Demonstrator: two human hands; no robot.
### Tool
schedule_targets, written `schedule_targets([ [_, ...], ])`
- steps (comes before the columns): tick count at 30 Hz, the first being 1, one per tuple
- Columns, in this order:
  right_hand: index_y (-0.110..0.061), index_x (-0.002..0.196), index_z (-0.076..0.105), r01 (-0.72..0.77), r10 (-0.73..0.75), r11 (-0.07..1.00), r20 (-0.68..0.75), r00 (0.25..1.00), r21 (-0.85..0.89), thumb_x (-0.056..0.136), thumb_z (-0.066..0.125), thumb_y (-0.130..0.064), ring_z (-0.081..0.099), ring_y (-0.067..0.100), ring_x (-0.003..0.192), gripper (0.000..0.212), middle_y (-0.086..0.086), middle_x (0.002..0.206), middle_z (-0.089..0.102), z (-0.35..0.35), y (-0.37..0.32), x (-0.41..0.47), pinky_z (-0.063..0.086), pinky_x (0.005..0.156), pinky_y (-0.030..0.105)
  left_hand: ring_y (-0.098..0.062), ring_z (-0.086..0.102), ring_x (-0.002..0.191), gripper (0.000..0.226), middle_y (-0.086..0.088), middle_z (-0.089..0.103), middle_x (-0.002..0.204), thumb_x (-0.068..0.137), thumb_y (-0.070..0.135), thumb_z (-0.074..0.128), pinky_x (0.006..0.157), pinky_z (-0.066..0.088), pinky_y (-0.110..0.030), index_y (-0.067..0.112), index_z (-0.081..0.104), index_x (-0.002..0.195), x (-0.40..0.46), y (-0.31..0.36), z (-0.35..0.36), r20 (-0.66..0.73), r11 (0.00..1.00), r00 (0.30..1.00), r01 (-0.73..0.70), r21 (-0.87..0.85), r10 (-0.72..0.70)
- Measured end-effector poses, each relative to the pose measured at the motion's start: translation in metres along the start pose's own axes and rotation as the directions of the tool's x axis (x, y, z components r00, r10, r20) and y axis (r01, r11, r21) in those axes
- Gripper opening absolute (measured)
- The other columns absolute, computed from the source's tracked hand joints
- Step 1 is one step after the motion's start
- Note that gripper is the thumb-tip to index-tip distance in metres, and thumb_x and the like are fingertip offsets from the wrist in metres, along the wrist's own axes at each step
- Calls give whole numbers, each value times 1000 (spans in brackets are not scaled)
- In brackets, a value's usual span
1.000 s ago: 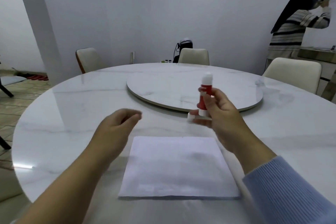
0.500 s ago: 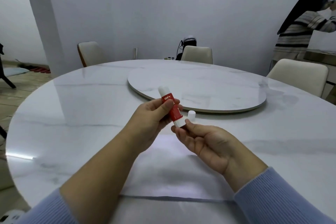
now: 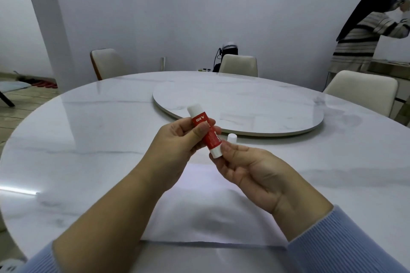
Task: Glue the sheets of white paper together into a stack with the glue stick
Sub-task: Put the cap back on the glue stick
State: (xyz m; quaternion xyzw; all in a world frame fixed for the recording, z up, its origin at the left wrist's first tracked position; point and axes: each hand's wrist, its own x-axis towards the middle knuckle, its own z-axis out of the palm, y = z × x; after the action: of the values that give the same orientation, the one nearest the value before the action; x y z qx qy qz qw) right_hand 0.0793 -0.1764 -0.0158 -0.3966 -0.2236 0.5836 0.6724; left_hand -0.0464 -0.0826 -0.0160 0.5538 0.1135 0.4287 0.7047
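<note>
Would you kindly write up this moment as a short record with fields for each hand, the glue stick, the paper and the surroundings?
left hand: left hand grips the red body of the glue stick
right hand: right hand pinches the stick's white lower end
glue stick: tilted, held above the paper, its other white end pointing up and away
small white cap-like piece: on the table just beyond the right fingers
paper: white sheets flat on the marble table, under both wrists
background: turntable, chairs, a person standing far right

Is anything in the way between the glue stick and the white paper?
Nothing visible. The left hand grips the glue stick in the air, right hand at its lower end. The paper lies below on the table, only the arms above it.
</note>
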Motion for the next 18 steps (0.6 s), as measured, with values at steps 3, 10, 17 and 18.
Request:
schedule_targets([
  [3,11,102,61,-119,118,993,22,993,27,86,59,-12,72,25,73,29,23,89,72,1,-1,-1,59,69,27,-12,71,77,28,-3,76,78,68,24,63,69,55,-18,8,68,90,0,1,-1,-3,1000,1000,8,28,-8],
  [10,6,97,62,17,-16,999,-47,999,40,57,67,7,71,21,62,40,20,84,67,0,4,1,60,63,25,-14,72,81,28,-5,76,82,69,23,63,71,55,-19,7,68,92,1,-1,-4,15,1000,1000,22,-19,-21],
  [17,13,93,61,-135,137,989,-17,990,66,82,62,-12,66,16,49,27,19,65,68,0,3,3,55,46,19,-15,72,83,31,-5,77,86,68,28,64,73,55,-20,10,70,92,1,-2,-7,6,999,999,31,41,-31],
  [18,12,97,59,-74,76,995,-28,997,60,74,65,-2,69,17,52,28,19,65,69,0,5,3,56,49,20,-15,72,84,29,-6,77,87,68,28,65,73,55,-20,11,71,91,1,-2,-7,9,999,1000,29,41,-30],
])
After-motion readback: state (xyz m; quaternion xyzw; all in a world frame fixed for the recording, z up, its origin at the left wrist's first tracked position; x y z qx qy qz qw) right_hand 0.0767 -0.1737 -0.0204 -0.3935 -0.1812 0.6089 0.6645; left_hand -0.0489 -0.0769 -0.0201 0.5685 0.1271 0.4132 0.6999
